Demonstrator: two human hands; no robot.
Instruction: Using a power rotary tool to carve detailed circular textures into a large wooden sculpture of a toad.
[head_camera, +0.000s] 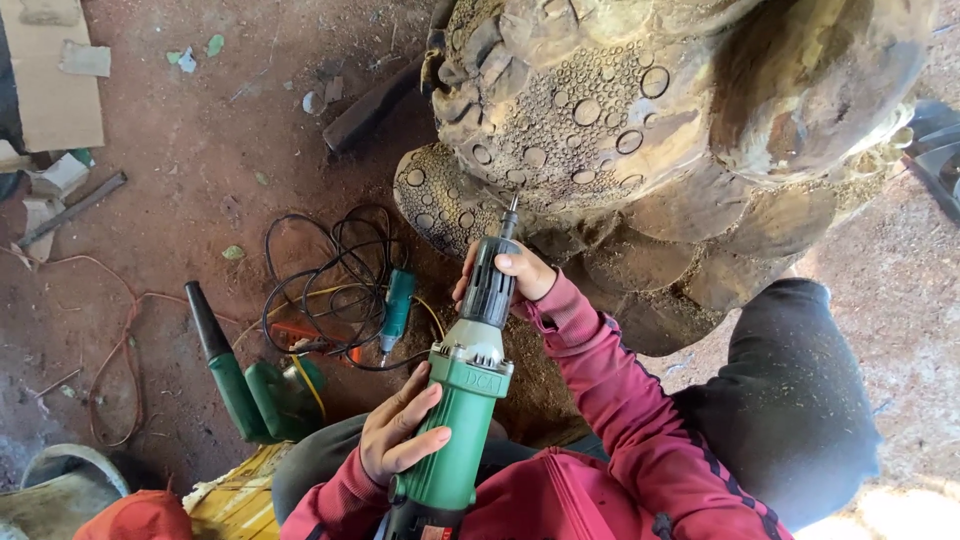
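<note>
Green die grinder (462, 400) held against the carved wood sculpture (640, 130): left hand (400, 430) closed around its body, right hand (510, 272) gripping its black neck, above the dirt floor (180, 260).

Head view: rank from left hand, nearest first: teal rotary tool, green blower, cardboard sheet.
From the left hand:
1. Teal rotary tool, just above it among the black cables.
2. Green blower, lying to its left.
3. Cardboard sheet, far top-left corner.
</note>
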